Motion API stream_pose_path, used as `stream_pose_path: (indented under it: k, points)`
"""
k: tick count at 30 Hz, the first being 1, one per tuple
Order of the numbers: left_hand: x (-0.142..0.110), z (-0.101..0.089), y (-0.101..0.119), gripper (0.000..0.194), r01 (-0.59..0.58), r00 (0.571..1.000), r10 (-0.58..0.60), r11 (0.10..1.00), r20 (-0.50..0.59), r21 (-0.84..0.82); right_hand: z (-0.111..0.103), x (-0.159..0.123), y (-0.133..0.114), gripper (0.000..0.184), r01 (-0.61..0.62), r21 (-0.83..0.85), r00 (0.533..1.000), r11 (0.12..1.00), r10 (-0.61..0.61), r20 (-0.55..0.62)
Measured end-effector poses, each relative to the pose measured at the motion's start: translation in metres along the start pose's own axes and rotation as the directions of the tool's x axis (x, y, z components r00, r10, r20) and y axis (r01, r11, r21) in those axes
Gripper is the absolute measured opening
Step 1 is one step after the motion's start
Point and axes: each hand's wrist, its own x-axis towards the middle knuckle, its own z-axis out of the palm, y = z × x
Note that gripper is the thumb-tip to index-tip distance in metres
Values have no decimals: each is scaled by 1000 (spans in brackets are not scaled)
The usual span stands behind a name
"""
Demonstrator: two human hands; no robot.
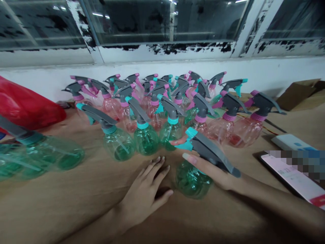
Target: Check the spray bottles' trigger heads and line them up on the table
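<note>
A green spray bottle with a grey and teal trigger head stands on the brown table in front of me. My right hand is wrapped round its neck under the trigger head. My left hand lies flat on the table just left of that bottle, fingers spread, holding nothing. Behind stand three more green bottles and several pink bottles in rows.
A green bottle lies on its side at the left, below a red plastic bag. A phone and a white device lie at the right. A cardboard box sits at the back right under the window wall.
</note>
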Motion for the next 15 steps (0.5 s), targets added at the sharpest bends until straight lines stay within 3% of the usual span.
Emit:
stream_pose_path:
  k: [15]
  points:
    - [-2,1,1,56,14,1000,-13,1000,20,-22,1,-1,1,21,-5,-26,1000,1000,4,-7]
